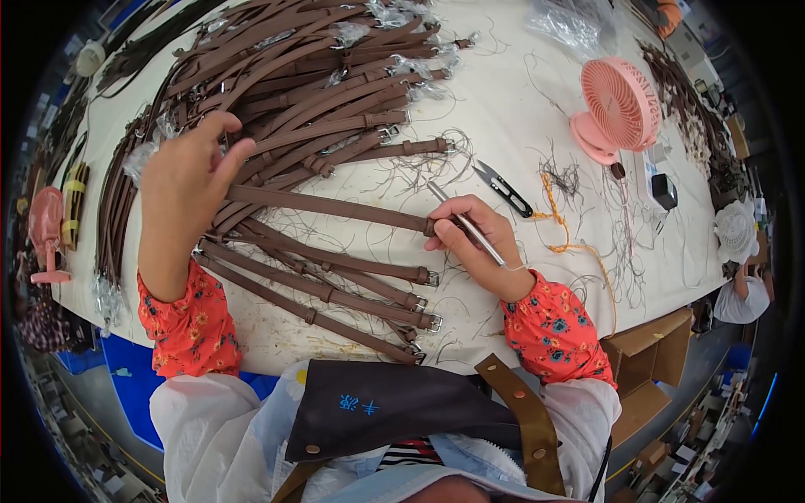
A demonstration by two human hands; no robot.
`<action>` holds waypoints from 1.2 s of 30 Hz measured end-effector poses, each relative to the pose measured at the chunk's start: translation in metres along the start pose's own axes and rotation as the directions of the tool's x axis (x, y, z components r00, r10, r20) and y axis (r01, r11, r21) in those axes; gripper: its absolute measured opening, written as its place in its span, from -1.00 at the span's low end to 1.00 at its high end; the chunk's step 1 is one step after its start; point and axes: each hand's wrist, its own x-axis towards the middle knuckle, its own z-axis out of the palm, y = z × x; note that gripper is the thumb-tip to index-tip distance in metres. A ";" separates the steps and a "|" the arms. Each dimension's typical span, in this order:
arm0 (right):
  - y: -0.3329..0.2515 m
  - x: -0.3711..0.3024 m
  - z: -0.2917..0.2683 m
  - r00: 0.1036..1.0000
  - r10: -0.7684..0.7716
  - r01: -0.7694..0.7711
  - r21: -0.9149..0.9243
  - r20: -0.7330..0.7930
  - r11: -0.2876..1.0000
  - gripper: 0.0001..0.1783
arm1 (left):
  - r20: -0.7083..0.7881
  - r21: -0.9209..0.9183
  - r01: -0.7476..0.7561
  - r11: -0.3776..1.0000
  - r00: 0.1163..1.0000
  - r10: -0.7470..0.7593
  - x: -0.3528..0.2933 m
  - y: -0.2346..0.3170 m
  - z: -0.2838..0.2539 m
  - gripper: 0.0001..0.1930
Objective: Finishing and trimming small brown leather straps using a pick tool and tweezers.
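My right hand [476,243] pinches the buckle end of a brown belt [335,206] between thumb and fingers. In the same hand lies a slim silver pen-shaped tool [471,228], slanting across the fingers. Over the left part of the belts, my left hand [189,184] is raised with thumb and forefinger curved apart; nothing shows between them. Several more brown belts [335,294] with silver buckles lie fanned out below the held one. A big heap of such belts [293,101], some buckles wrapped in clear plastic, spreads beyond it.
Black thread snips [503,189] lie right of the belts, beside a yellow-orange cord [558,222]. A pink fan [619,109] stands at the back right. Loose dark threads [563,174] litter the white table [503,101]. Below its right edge sits an open cardboard box [650,348].
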 end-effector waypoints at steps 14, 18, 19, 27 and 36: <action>0.002 0.000 0.006 0.994 -0.108 0.103 -0.161 -0.023 0.982 -0.81 | 0.330 -0.882 0.132 0.453 0.858 0.393 -0.035 0.095 0.102 -0.72; -0.003 -0.001 0.007 1.000 -0.023 0.023 -0.067 -0.001 0.998 -0.83 | 0.429 -0.831 0.184 0.525 0.812 0.395 -0.026 0.087 0.091 -0.80; -0.004 -0.002 0.006 1.000 0.004 -0.004 -0.076 0.005 0.997 -0.84 | 0.494 -0.755 0.158 0.637 0.775 0.394 -0.020 0.084 0.084 -0.81; 0.003 0.002 0.003 0.998 -0.059 0.056 -0.223 -0.006 0.973 -0.87 | 0.232 -0.342 -0.349 0.872 0.868 0.438 -0.014 0.036 0.077 -0.93; -0.007 0.001 0.002 0.997 -0.071 0.059 -0.344 -0.022 0.937 -0.79 | 0.275 -0.802 -0.054 0.595 0.851 0.448 -0.036 0.084 0.097 -0.76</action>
